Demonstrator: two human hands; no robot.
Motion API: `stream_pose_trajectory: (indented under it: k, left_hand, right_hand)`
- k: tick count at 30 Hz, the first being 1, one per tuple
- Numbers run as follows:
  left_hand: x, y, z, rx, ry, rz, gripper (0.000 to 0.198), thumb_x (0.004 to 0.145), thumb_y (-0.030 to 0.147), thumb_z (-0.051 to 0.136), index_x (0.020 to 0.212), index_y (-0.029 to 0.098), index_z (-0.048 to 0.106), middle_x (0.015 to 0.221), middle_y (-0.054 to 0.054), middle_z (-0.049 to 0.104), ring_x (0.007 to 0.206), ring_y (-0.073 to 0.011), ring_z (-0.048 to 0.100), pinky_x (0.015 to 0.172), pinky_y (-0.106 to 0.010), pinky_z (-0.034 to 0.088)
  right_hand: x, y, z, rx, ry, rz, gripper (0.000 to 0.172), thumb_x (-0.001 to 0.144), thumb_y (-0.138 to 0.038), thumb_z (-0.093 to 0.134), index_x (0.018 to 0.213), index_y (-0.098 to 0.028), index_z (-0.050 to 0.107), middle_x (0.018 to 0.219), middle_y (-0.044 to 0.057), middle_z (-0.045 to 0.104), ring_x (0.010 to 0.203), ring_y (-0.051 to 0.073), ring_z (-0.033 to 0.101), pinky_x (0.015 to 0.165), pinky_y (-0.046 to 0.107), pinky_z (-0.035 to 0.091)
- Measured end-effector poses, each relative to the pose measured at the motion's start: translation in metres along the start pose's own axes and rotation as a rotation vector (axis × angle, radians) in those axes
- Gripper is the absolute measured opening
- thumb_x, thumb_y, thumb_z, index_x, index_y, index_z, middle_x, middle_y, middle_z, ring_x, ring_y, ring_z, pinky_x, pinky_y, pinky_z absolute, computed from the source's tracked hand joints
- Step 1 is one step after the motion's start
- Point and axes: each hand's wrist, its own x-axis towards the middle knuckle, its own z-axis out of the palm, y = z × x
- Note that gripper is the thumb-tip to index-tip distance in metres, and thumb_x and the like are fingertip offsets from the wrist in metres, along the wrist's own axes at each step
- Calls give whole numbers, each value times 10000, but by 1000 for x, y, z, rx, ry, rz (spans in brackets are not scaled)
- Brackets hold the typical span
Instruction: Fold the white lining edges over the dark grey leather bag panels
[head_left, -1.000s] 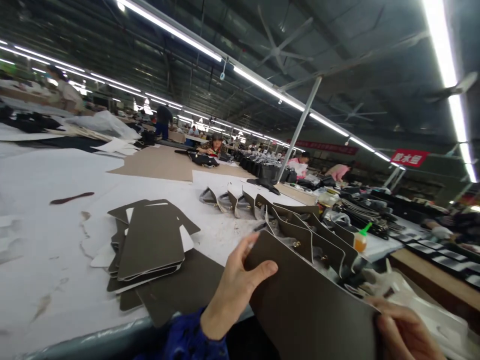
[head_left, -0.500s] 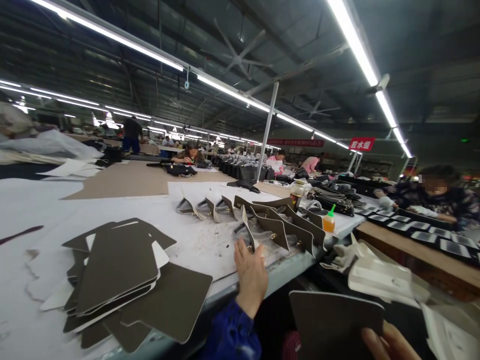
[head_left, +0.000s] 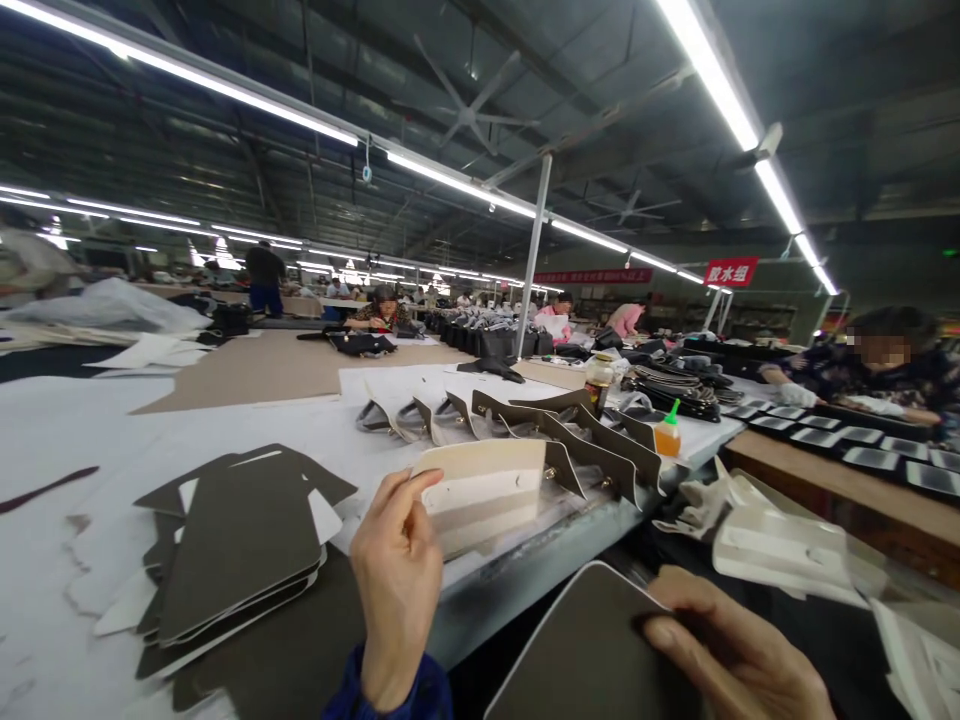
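My left hand (head_left: 397,560) pinches the left edge of a curved panel (head_left: 487,490), its cream side facing me with small marks on it. The panel is lifted in front of a row of standing dark flap pieces (head_left: 574,440) with small metal fittings and clear plastic. My right hand (head_left: 735,640) grips a flat dark olive panel (head_left: 592,650) with rounded corners, between thumb and fingers, low beyond the table's edge. A pile of similar dark panels (head_left: 240,550) lies on the table to the left of my left hand.
A small bottle with a green nozzle (head_left: 667,432) and a glass jar (head_left: 598,380) stand behind the flap pieces. Cream pieces (head_left: 780,548) lie at the right. A co-worker (head_left: 877,370) sits at the far right beside rows of dark pieces. A metal pole (head_left: 534,255) rises ahead.
My left hand has come up and left from the row, now holding a panel with its cream side showing. My right hand has raised and tilted its dark panel.
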Motion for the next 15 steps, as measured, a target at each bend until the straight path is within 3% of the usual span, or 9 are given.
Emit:
stream_pose_trajectory:
  k: [4, 6, 8, 11, 15]
  left_hand:
    - [-16, 16, -23, -167, -130, -21, 286, 917, 160, 502, 927, 212, 783, 970, -33, 749, 910, -187, 703, 803, -252, 537]
    - [-27, 23, -27, -256, -181, -107, 286, 941, 224, 511, 957, 236, 797, 1004, -32, 765, 1026, -212, 686, 904, -276, 515]
    - [-37, 30, -26, -307, -161, -212, 230, 913, 303, 589, 936, 246, 810, 1012, -34, 779, 1075, -241, 674, 943, -299, 504]
    - [-42, 38, -23, -390, -157, -266, 111, 800, 308, 735, 802, 230, 813, 879, -23, 772, 850, -214, 708, 764, -260, 557]
    - [-39, 45, -23, -444, -138, -284, 97, 771, 239, 751, 684, 220, 789, 692, 26, 718, 600, -126, 643, 571, -184, 517]
  right_hand:
    - [13, -18, 17, -81, -85, -188, 102, 916, -251, 668, 818, -271, 687, 730, -38, 691, 622, 112, 665, 593, 127, 513]
    - [15, -23, 23, -155, -85, -228, 74, 945, -228, 642, 898, -277, 672, 794, -31, 685, 678, 110, 672, 631, 137, 512]
    - [14, -26, 28, -211, -67, -248, 53, 960, -239, 635, 931, -276, 661, 822, -26, 673, 697, 108, 668, 635, 149, 508]
    - [9, -30, 33, -245, -51, -268, 53, 964, -223, 636, 945, -268, 658, 812, -23, 665, 684, 111, 662, 620, 170, 507]
    - [-3, -30, 35, -254, 1, -224, 77, 949, -210, 651, 997, -265, 675, 881, 6, 704, 762, 153, 688, 696, 220, 534]
